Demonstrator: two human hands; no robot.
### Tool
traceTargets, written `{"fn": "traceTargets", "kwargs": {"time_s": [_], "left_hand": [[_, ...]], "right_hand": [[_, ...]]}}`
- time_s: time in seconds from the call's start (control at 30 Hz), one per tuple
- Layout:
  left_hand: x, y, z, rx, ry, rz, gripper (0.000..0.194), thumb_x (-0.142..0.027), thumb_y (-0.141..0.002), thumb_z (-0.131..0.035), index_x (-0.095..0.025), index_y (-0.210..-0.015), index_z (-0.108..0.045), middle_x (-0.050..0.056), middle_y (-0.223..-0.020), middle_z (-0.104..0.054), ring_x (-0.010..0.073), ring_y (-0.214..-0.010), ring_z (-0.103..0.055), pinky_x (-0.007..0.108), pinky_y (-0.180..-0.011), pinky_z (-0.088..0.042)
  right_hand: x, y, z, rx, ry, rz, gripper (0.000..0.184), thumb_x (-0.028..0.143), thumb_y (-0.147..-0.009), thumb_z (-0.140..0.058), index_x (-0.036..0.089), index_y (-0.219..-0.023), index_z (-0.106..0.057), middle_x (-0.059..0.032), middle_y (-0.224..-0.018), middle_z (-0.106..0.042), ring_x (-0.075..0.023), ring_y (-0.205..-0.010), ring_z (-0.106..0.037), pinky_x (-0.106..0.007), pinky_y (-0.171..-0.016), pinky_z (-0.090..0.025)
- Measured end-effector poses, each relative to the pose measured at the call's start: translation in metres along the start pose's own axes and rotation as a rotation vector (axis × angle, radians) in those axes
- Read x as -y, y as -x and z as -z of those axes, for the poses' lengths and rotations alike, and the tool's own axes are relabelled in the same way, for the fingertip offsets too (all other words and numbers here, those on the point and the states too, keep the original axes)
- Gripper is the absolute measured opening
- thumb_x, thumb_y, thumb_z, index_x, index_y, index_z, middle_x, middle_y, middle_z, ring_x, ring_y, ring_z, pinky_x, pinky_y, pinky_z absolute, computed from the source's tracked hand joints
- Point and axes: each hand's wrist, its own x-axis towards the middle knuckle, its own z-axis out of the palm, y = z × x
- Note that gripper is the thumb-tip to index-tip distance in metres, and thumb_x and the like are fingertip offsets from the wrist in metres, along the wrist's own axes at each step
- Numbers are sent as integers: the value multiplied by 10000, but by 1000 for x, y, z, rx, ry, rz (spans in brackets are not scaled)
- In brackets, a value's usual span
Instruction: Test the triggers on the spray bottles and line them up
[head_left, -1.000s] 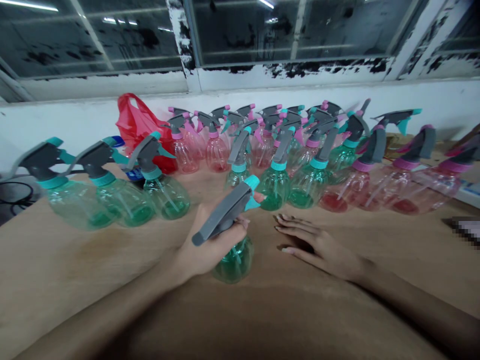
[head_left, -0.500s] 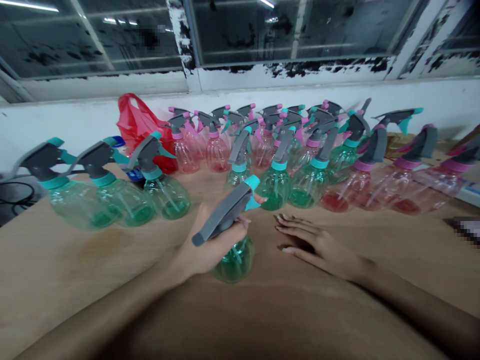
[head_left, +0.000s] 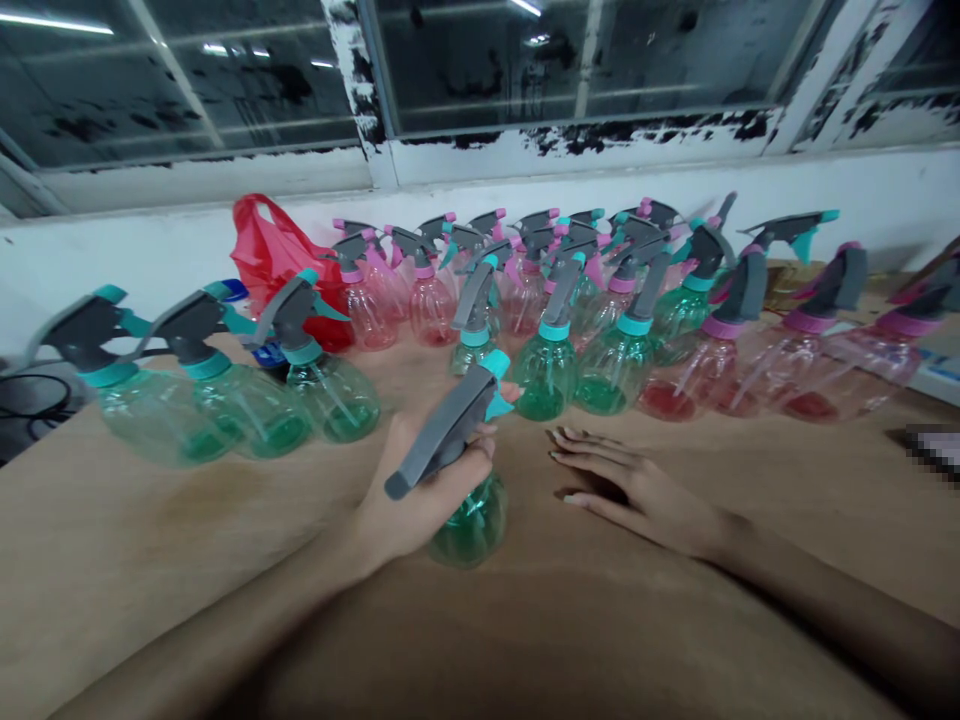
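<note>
My left hand [head_left: 427, 490] is wrapped round the neck of a green spray bottle [head_left: 472, 525] at the middle front of the table. Its grey trigger head with a turquoise nozzle sticks up above my fingers, and the collar is hidden by them. To the right, my right hand [head_left: 637, 485] lies on the wooden table with fingers stretched out and holds nothing. Just beyond it stand a green spray bottle [head_left: 604, 390] with a turquoise collar and a pink spray bottle [head_left: 679, 390]. Another green bottle [head_left: 544, 385] is behind the held one.
Three green spray bottles [head_left: 341, 400] stand at the left. Several pink bottles [head_left: 371, 310] crowd the back by the wall, beside a red plastic bag [head_left: 281, 260]. More pink bottles [head_left: 817, 395] stand at the right. A blurred-out flat object [head_left: 934, 450] lies at the right edge.
Both hands and the held bottle stay practically in place. The whole view has shifted very slightly.
</note>
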Motion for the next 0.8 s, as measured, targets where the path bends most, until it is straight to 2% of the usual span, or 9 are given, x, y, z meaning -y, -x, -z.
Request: {"fn": "traceTargets", "kwargs": {"time_s": [0.1, 0.17, 0.33, 0.43, 0.5, 0.6, 0.7, 0.8], "left_hand": [[0, 1, -2, -29, -52, -3, 280, -192, -760, -475, -277, -1012, -564, -24, -753, -625, 161, -679, -611, 262, -611, -485], [0, 1, -2, -43, -74, -7, 199, -222, -768, -476, -253, -941, -570, -28, -671, -596, 153, -602, -587, 256, -545, -465], [3, 3, -3, -75, -99, 8, 61, -219, -774, -479, -213, -789, -537, -32, -641, -544, 142, -604, -565, 266, -585, -458], [2, 2, -1, -56, -92, -11, 141, -199, -778, -485, -221, -910, -527, -46, -639, -514, 127, -589, -532, 265, -594, -447], [3, 2, 0, -53, -77, -35, 207, -201, -788, -486, -223, -994, -497, -55, -629, -496, 116, -555, -499, 256, -561, -431], [8, 5, 1, -83, -73, -81, 126, -237, -786, -521, -211, -905, -493, -62, -615, -476, 106, -526, -471, 251, -532, -413], [13, 7, 7, -125, -93, -85, 134, -304, -783, -545, -204, -864, -509, -43, -658, -520, 116, -554, -504, 249, -515, -418], [18, 9, 20, -137, -108, -40, 278, -374, -803, -532, -206, -1025, -523, -5, -754, -601, 152, -664, -580, 271, -580, -466]], "right_hand": [[0, 0, -1, 0, 20, -1, 474, 408, -853, -480, 267, -1300, -412, -23, -1376, -409, -217, -1276, -342, -449, -1042, -320], [0, 1, -1, 4, 29, 1, 474, 407, -855, -478, 264, -1302, -408, -21, -1379, -406, -207, -1279, -336, -435, -1045, -318], [10, -1, -2, -28, 42, -10, 487, 408, -849, -486, 266, -1306, -393, -39, -1340, -457, -215, -1257, -372, -452, -1030, -331], [32, -6, -3, -41, -16, -45, 498, 416, -836, -502, 271, -1299, -386, -44, -1326, -473, -209, -1206, -441, -431, -996, -379], [52, -14, -4, -48, -70, -19, 542, 442, -814, -525, 275, -1304, -366, -50, -1320, -479, -217, -1184, -466, -431, -974, -400], [82, -32, -9, -102, -115, -26, 646, 500, -753, -570, 267, -1311, -344, -80, -1273, -517, -269, -1146, -495, -466, -915, -434], [105, -55, -17, -172, -138, -68, 778, 545, -694, -603, 211, -1330, -305, -131, -1206, -550, -316, -1095, -524, -468, -850, -468], [122, -76, -24, -250, -129, -63, 771, 567, -688, -590, 190, -1307, -328, -142, -1201, -533, -314, -1093, -513, -454, -850, -465]]}}
